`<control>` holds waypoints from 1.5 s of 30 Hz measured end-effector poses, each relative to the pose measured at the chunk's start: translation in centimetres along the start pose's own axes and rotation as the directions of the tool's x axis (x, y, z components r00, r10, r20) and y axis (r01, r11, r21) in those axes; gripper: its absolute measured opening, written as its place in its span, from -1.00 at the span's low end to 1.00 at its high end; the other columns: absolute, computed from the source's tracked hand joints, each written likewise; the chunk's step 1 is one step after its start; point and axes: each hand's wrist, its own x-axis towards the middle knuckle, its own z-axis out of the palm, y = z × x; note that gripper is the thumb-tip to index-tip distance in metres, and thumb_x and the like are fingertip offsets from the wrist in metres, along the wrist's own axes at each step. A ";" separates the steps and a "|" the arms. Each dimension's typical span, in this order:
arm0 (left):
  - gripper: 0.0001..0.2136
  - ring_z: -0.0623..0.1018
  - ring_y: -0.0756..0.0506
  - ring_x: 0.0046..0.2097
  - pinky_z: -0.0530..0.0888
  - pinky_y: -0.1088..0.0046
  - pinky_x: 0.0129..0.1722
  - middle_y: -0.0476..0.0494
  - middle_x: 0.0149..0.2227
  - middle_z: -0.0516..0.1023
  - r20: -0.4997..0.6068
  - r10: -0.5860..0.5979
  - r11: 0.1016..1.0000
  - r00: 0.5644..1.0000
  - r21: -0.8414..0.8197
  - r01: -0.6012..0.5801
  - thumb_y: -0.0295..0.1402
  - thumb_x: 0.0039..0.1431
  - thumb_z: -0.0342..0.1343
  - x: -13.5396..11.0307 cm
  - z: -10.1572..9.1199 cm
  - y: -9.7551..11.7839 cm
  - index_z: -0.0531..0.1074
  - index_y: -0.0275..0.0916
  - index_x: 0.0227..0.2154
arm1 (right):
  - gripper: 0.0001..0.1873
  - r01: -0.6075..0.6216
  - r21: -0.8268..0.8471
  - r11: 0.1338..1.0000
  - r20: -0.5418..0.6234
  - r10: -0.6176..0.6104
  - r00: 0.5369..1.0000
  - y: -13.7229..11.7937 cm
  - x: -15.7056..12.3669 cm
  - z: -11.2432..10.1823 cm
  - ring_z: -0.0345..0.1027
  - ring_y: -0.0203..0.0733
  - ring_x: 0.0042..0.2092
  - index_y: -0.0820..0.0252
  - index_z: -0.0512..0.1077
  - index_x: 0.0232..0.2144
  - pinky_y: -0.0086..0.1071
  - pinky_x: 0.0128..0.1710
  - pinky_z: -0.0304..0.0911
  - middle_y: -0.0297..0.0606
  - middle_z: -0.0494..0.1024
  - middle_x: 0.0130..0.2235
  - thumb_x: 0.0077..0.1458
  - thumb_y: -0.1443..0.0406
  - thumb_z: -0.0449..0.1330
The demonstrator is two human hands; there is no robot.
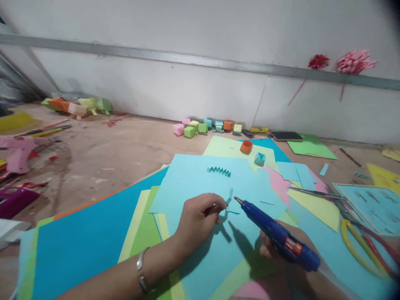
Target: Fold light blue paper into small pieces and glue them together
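My left hand (pixel 200 218) is closed in a pinch over the light blue paper (pixel 187 175). Between its thumb and fingertips is a small narrow light blue paper strip (pixel 230 196). My right hand (pixel 281 241) is wrapped round a thick blue pen (pixel 268 223) with a metal tip and an orange part near its back end. The tip points up and left, close to the strip; whether they touch I cannot tell. Beyond the hands lies a zigzag-folded teal paper strip (pixel 219 171). A thin paper sliver (pixel 266 203) rests to the right of the pen tip.
Stacked coloured sheets (pixel 93 225) spread under both hands. Scissors (pixel 346 216) lie at right. An orange paper box (pixel 246 146) and a blue one (pixel 259 158) stand farther back, before several small paper cubes (pixel 203 127) along the wall. A pink glue gun (pixel 18 152) lies left.
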 end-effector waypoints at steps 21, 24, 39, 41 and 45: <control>-0.78 0.48 0.05 -0.54 0.42 0.56 -0.45 -0.04 -0.45 0.60 0.032 0.151 0.982 0.988 0.110 -0.153 -0.60 0.05 -0.03 0.2 -0.2 0.1 0.48 -0.23 -0.50 | -0.61 0.046 -0.068 0.997 0.229 -0.029 0.973 -1.0 0.2 -0.6 0.37 -0.24 -0.48 0.17 0.50 -0.54 -0.45 -0.51 0.23 -0.26 0.49 -0.50 0.12 0.01 0.18; -0.77 0.48 0.06 -0.54 0.41 0.57 -0.45 -0.03 -0.46 0.59 0.045 0.155 0.980 0.987 0.120 -0.159 -0.61 0.04 -0.04 0.2 -0.3 0.1 0.48 -0.24 -0.49 | -0.60 0.040 -0.052 0.998 0.200 -0.028 0.979 -0.8 0.2 -0.4 0.37 -0.24 -0.48 0.18 0.50 -0.54 -0.46 -0.52 0.22 -0.25 0.48 -0.50 0.11 0.01 0.19; -0.73 0.45 0.10 -0.54 0.39 0.64 -0.48 -0.03 -0.43 0.58 0.090 0.278 0.955 0.956 0.085 -0.285 -0.69 -0.07 -0.10 0.4 -0.4 -0.3 0.44 -0.28 -0.47 | -0.64 0.030 -0.106 0.994 0.232 -0.005 0.973 -0.6 0.3 -0.6 0.39 -0.24 -0.45 0.19 0.48 -0.51 -0.45 -0.44 0.26 -0.26 0.50 -0.46 0.14 0.05 0.17; -0.75 0.45 0.10 -0.54 0.40 0.63 -0.48 -0.04 -0.44 0.58 0.091 0.285 0.951 0.954 0.099 -0.294 -0.68 -0.03 -0.09 0.4 -0.4 -0.2 0.43 -0.28 -0.47 | -0.65 0.030 -0.103 0.994 0.241 -0.005 0.971 -0.6 0.2 -0.7 0.40 -0.24 -0.45 0.18 0.49 -0.51 -0.45 -0.45 0.25 -0.26 0.51 -0.46 0.13 0.06 0.18; -0.77 0.45 0.10 -0.54 0.40 0.63 -0.47 -0.04 -0.43 0.58 0.098 0.283 0.949 0.954 0.117 -0.293 -0.66 0.02 -0.08 0.4 -0.4 -0.2 0.42 -0.28 -0.47 | -0.67 0.029 -0.096 0.995 0.278 -0.002 0.961 -0.6 0.3 -0.9 0.39 -0.23 -0.43 0.18 0.50 -0.50 -0.45 -0.43 0.25 -0.26 0.51 -0.46 0.14 0.09 0.17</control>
